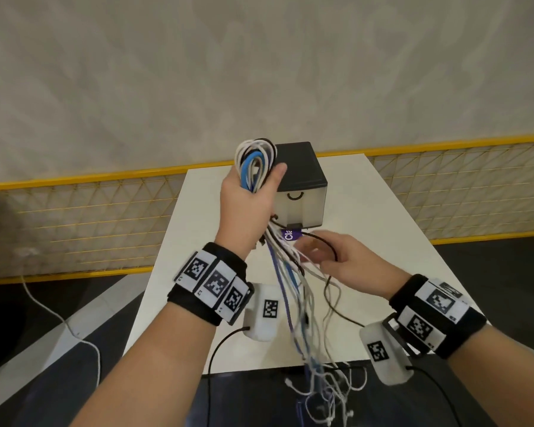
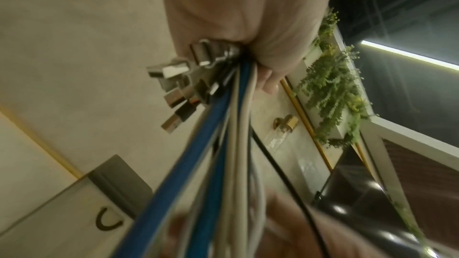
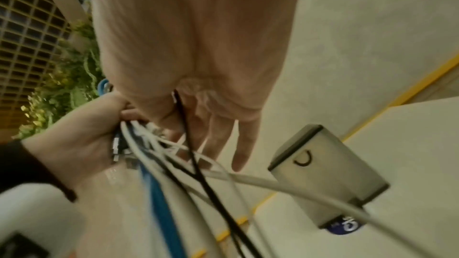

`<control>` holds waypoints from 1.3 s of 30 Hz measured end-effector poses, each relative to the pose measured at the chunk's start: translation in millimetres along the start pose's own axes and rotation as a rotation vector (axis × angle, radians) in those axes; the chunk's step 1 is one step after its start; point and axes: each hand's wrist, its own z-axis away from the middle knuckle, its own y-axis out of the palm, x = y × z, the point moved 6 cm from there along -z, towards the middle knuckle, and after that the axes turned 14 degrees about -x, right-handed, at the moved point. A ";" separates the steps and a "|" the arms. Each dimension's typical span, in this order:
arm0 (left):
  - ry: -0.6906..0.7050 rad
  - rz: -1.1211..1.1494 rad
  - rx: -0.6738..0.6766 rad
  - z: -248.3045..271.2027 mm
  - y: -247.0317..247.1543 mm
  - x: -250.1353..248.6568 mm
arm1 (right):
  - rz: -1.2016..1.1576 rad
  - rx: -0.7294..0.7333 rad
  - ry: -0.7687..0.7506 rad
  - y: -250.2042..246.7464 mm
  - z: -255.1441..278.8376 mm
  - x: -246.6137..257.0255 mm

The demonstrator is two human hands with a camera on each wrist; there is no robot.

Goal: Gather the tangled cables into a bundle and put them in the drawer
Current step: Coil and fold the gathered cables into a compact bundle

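Note:
My left hand (image 1: 247, 198) is raised over the white table (image 1: 383, 241) and grips a bundle of white, blue and black cables (image 1: 255, 161); their loops stick out above the fist. The left wrist view shows several USB plugs (image 2: 178, 89) poking out under the left hand (image 2: 248, 17). The loose strands (image 1: 290, 288) hang past the table's near edge. My right hand (image 1: 330, 257) sits just below, its fingers (image 3: 238, 144) straight among the strands, and a black cable (image 3: 198, 164) lies across it. The drawer box (image 1: 302, 186), black-topped with a pale front and a handle (image 1: 295, 196), stands shut behind the hands.
A purple label (image 1: 290, 235) lies at the foot of the drawer box. Beyond the table's far edge runs a yellow mesh railing (image 1: 74, 211). A white cord (image 1: 59, 318) trails over the floor on the left. Green plants (image 2: 330, 95) hang off to the side.

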 end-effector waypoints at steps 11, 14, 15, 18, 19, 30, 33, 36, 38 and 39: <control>0.012 0.140 -0.170 -19.4 -11.6 -21.1 | 0.816 0.343 0.258 -1.2 43.5 -121.7; 0.006 0.074 -0.110 -13.4 -8.2 -10.3 | 0.588 0.247 0.225 -8.8 23.8 -80.8; -0.002 0.052 -0.087 -7.9 -4.6 -5.8 | 0.472 0.167 0.181 -8.1 13.5 -56.2; -0.016 0.040 -0.041 11.2 6.6 3.0 | 0.137 0.039 0.002 13.9 -9.5 1.5; -0.012 0.040 -0.036 14.7 9.1 4.7 | 0.057 0.035 -0.012 25.6 -13.0 5.1; -0.115 -0.095 0.207 12.1 -11.9 26.6 | 0.307 0.091 0.168 38.5 -16.1 -51.1; -0.156 -0.201 0.309 16.0 -12.4 28.8 | 0.451 0.119 0.143 37.5 -27.3 -53.0; -0.206 -0.275 0.334 16.3 -16.3 32.1 | 0.525 0.160 0.157 42.7 -30.5 -55.1; -0.199 -0.326 0.319 13.4 -22.0 34.5 | 0.479 0.165 0.223 47.3 -27.7 -56.6; -0.163 -0.374 0.305 11.1 -25.7 36.3 | 0.469 0.128 0.227 48.4 -26.9 -55.4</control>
